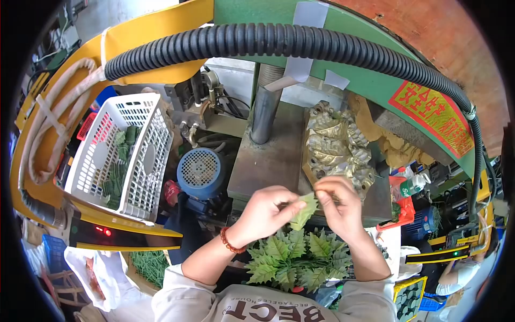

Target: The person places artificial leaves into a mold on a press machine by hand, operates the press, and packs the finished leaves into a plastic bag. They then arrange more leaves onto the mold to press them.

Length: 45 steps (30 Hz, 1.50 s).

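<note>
We see both hands near the centre of the frame, meeting over one pale green leaf. The left hand grasps it between thumb and forefinger on its left side; a pinch there seems chosen so that most of the toothed blade stays uncovered. The right hand brings its thumb and fingertips to the leaf's upper right edge, but we cannot tell whether they clasp it or only touch. Held from opposite sides, the leaf is probably easier to keep spread and steady.

Just below the hands, in the lower centre, we see a bunch of leaves close to the body, likely kept there for a short reach. Above the hands, right of centre, a gold-coloured ridged mould rests on the metal bed; its open position at the front of the machine appears to make it easy to get at.

At the left of the frame, a white basket holds darker green pieces, its tall walls presumably keeping them together. Across the top, we see a black ribbed hose arching over the workspace, perhaps routed so that it clears the hands.
</note>
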Each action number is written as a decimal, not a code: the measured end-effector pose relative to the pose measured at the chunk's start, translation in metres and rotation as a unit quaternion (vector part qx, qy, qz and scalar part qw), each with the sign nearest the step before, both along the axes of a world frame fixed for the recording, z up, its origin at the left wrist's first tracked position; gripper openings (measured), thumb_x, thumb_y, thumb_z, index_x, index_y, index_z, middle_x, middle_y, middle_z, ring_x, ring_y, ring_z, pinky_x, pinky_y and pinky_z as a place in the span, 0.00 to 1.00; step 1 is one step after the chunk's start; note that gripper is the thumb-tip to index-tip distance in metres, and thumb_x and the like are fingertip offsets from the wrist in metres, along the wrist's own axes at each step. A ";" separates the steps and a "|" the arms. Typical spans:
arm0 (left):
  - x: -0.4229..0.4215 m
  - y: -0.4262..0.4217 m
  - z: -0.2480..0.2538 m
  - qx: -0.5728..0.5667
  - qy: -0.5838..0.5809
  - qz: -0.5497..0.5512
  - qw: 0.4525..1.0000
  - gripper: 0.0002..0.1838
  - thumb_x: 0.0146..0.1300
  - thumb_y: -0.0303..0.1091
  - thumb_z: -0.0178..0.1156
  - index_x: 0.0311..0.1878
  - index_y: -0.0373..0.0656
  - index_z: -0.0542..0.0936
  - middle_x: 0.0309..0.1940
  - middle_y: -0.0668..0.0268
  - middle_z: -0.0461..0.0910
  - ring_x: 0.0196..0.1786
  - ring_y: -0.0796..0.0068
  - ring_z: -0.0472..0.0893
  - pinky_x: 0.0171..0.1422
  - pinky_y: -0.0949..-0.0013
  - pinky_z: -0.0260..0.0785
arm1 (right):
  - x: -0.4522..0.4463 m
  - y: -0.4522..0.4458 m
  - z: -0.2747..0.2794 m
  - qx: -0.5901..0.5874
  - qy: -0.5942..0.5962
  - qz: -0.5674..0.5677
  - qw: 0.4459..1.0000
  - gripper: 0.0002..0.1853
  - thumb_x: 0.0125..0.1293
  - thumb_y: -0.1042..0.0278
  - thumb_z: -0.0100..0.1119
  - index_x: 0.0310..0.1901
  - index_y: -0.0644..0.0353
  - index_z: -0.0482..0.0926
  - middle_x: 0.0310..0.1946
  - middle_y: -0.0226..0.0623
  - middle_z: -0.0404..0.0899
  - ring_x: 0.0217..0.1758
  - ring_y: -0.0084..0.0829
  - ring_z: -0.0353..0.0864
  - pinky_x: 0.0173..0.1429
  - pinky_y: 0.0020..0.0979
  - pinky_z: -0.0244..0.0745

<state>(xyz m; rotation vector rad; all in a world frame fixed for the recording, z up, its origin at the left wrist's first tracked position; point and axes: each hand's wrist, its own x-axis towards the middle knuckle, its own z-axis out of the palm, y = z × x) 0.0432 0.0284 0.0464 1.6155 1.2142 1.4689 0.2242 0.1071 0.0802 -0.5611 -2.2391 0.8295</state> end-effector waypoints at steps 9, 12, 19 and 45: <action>0.021 0.011 -0.028 -0.116 -0.340 -0.013 0.933 0.08 0.55 0.24 0.69 0.25 0.38 0.78 0.19 0.73 0.74 0.21 0.86 0.65 0.26 0.83 0.59 | -0.005 -0.028 -0.014 -0.108 0.049 -0.103 0.988 0.06 0.55 0.77 0.67 0.35 0.65 0.82 0.36 0.37 0.80 0.37 0.26 0.74 0.44 0.26 0.71; 0.018 0.008 -0.035 -0.100 -0.323 -0.007 0.941 0.08 0.54 0.25 0.70 0.25 0.39 0.79 0.17 0.74 0.72 0.20 0.87 0.65 0.24 0.83 0.57 | -0.006 -0.028 -0.022 -0.143 0.183 -0.144 0.962 0.07 0.55 0.79 0.66 0.37 0.66 0.81 0.38 0.38 0.79 0.36 0.26 0.74 0.44 0.25 0.71; 0.023 0.007 -0.035 -0.091 -0.337 -0.058 0.935 0.09 0.54 0.23 0.69 0.23 0.39 0.78 0.18 0.74 0.73 0.21 0.87 0.65 0.26 0.84 0.58 | -0.002 -0.026 -0.024 -0.282 0.155 -0.001 0.947 0.09 0.56 0.81 0.65 0.40 0.68 0.79 0.35 0.37 0.79 0.35 0.25 0.75 0.41 0.23 0.71; -0.042 -0.012 -0.044 -0.039 -0.104 0.071 0.991 0.11 0.63 0.30 0.61 0.26 0.39 0.73 0.22 0.72 0.66 0.22 0.81 0.61 0.28 0.79 0.56 | -0.014 0.209 -0.006 0.237 -0.334 -0.055 0.911 0.17 0.49 0.66 0.67 0.42 0.59 0.81 0.39 0.33 0.80 0.50 0.40 0.71 0.57 0.36 0.65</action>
